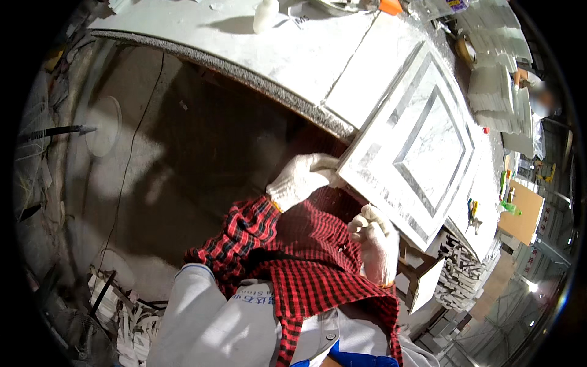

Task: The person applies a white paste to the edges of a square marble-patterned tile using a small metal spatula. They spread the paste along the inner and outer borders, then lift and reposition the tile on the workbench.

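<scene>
Marble panel with nested square inlay of white and grey bands, lying tilted at the near edge of a long stone-topped workbench and overhanging it toward the person. Left hand, in a white knit glove, is clamped on the panel's near corner, fingers curled over the edge. Right hand, also in a white knit glove, meets the panel's lower edge, fingers bent and close together against the rim; whether it fully clasps the edge cannot be told. Both forearms wear red-and-black checked sleeves over a grey work jacket. On the bench surface behind the panel stands a white plastic bottle; an orange object lies near the far edge. Stacks of pale tile strips rest at the right end of the bench, with 1 more pile of cut strips under the bench's right side. Concrete floor to the left carries a thin dark cable and a round pale disc.
</scene>
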`<state>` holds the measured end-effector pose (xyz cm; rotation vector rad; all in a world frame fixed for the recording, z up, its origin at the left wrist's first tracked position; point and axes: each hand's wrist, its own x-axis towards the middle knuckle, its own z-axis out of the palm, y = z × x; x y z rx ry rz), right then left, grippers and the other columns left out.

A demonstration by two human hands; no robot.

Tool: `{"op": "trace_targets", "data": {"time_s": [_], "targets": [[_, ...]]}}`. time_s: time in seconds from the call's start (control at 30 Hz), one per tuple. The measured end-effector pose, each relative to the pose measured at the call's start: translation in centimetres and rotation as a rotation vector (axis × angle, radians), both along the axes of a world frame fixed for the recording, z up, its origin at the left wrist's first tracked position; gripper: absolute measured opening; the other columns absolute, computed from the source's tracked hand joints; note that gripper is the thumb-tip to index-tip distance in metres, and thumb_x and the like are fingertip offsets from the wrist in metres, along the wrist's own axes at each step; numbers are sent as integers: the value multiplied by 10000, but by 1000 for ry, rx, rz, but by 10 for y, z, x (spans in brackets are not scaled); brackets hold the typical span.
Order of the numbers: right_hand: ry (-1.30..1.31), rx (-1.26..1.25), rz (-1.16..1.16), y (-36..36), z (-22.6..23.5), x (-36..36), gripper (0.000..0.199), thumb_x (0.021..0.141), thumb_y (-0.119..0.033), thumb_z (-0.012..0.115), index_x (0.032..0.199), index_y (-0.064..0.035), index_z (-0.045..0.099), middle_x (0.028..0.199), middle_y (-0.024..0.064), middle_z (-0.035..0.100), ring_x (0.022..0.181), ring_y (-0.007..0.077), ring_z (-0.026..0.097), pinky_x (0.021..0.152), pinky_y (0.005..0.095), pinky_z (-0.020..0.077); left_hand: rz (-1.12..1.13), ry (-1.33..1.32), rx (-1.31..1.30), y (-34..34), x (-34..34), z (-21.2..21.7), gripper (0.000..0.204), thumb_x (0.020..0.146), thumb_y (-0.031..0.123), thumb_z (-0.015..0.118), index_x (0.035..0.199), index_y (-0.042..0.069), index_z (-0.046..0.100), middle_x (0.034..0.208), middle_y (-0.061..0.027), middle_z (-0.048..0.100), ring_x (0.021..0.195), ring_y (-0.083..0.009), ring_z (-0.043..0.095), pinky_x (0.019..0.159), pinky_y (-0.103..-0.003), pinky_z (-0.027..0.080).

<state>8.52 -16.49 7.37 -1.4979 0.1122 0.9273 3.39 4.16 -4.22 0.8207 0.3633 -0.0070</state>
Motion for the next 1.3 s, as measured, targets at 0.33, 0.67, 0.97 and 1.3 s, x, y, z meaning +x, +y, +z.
{"op": "trace_targets", "data": {"time_s": [0.33,0.67,0.97,1.3], "targets": [[482,287,-618,33,-14,-12,506,932,-350,667,1262,-5,501,1247,151,553,1147,303,556,952,410,520,78,5,-103,-12,-2,12,262,930,31,621,1169,-76,619,1101,-131,686,1009,-171,661,914,-292,528],[404,183,-362,19,-5,-1,515,1001,-371,549,1355,-10,455,1271,130,576,1033,252,631,836,342,578,133,7,-53,-12,0,-5,287,881,21,675,1157,-47,640,1019,-100,711,932,-157,676,870,-287,537],[414,283,-499,23,-18,-7,612,938,-420,640,1361,-21,451,1295,126,531,1113,274,565,942,372,506,117,16,-18,-10,-3,-4,259,867,17,674,1119,-41,659,985,-85,718,915,-141,671,856,-275,527],[375,472,-454,28,-20,-9,816,887,-452,695,1414,52,330,1396,198,424,1247,331,476,1024,455,459,191,-27,13,-14,-3,-11,247,886,37,672,1117,-51,658,1006,-88,713,907,-136,668,863,-277,533]]}}
